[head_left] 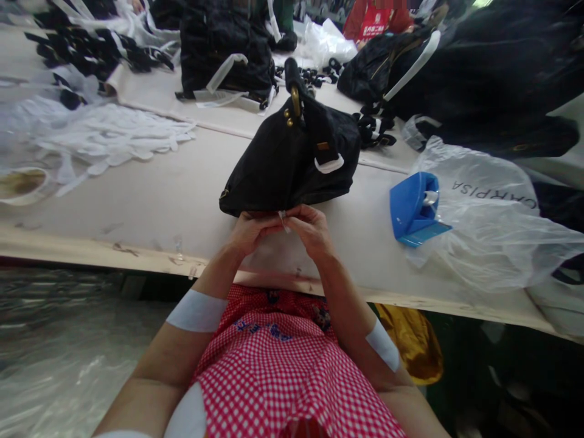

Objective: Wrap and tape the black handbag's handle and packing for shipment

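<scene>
A black handbag (283,155) rests on the table in front of me, its handle raised and gold-coloured fittings at the handle's base. A white wrap shows on its strap end. My left hand (250,232) is closed at the bag's near lower edge, its fingers reaching toward the right hand. Beside it my right hand (311,229) pinches a small whitish strip (283,220) at that same edge. The fingertips of both hands nearly meet there. What exactly the strip is attached to is hidden.
White strips (114,131) lie piled on the left, near a tape roll (22,184). On the right stand a blue tape dispenser (413,207) and a clear plastic bag (493,213). More black bags (228,48) are behind. A person in red (376,21) is across the table.
</scene>
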The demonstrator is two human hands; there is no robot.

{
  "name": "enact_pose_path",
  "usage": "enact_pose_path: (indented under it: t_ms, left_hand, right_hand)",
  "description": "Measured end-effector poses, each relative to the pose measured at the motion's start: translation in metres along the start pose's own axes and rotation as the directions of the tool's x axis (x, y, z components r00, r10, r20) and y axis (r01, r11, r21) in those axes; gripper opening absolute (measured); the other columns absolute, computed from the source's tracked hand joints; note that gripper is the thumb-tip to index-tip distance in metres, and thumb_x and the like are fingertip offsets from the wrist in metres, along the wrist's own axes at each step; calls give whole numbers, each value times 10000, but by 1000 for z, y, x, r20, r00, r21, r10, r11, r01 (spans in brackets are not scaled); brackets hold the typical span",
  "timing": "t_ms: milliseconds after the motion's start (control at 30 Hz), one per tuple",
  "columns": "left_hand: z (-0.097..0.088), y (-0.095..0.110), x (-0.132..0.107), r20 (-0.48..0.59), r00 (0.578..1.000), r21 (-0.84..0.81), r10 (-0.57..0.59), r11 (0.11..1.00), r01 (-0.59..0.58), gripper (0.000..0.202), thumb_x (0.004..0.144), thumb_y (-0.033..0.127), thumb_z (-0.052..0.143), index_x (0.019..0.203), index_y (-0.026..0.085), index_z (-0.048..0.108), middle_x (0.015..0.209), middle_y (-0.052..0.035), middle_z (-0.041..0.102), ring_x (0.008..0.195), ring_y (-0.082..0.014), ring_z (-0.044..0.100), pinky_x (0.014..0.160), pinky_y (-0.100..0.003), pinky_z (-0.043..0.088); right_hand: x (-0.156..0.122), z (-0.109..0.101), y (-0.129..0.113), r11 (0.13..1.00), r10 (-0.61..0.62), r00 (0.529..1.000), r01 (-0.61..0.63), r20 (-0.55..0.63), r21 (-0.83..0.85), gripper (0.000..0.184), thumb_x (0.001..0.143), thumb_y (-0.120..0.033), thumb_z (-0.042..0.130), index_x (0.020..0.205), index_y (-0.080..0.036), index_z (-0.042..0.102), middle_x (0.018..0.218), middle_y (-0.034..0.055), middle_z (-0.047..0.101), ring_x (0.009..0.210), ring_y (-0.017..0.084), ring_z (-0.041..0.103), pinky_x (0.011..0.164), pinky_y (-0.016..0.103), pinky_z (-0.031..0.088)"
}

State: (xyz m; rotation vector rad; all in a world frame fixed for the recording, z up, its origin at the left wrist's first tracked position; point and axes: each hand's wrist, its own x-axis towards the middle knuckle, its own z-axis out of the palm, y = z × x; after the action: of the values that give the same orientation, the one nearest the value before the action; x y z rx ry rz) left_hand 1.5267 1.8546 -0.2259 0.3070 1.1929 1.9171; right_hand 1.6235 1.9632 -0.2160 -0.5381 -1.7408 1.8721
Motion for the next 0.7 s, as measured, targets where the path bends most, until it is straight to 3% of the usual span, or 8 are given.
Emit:
enact_pose_path:
  t_ms: [133, 300, 467, 700]
  left_hand:
    - [-2, -13, -2, 10, 1000, 19, 2, 1000, -3, 312, 517, 334, 892, 699, 140, 729, 698, -38, 714, 611, -154, 647, 603, -290, 549]
    - [7, -16, -13, -33, 998, 39, 59, 998, -58, 308, 641, 434, 797, 756, 157, 725, 713, -43, 709, 647, -171, 658, 573, -285, 559]
    - [15, -8, -14, -162, 968, 248, 192, 957, -148, 199, 635, 350, 758, 682, 161, 719, 646, -24, 677, 571, -132, 580, 441, -206, 436]
    - [15, -4, -7, -164, 969, 276, 182, 952, -133, 138, 589, 284, 717, 557, 160, 666, 544, -11, 608, 510, -118, 496, 437, -228, 357]
  right_hand:
    - [1, 0, 3, 1000, 19, 1000, -19, 8, -16, 57, 616, -266, 668, 629, -212, 657, 591, -22, 617, 578, 120, 536, 581, 266, 456]
    - [2, 0, 4, 998, 0, 1000, -1, -15, -69, 61, 622, -260, 667, 641, -203, 656, 605, -17, 625, 572, 122, 549, 573, 269, 461]
    - [2, 0, 8, 987, -45, 998, 37, -49, -159, 95, 641, -260, 671, 708, -197, 693, 638, -4, 662, 610, 150, 597, 602, 283, 486]
    - [-1, -4, 13, 947, -97, 995, 81, -38, -310, 120, 688, -284, 659, 767, -206, 704, 711, 6, 692, 674, 160, 620, 666, 293, 507]
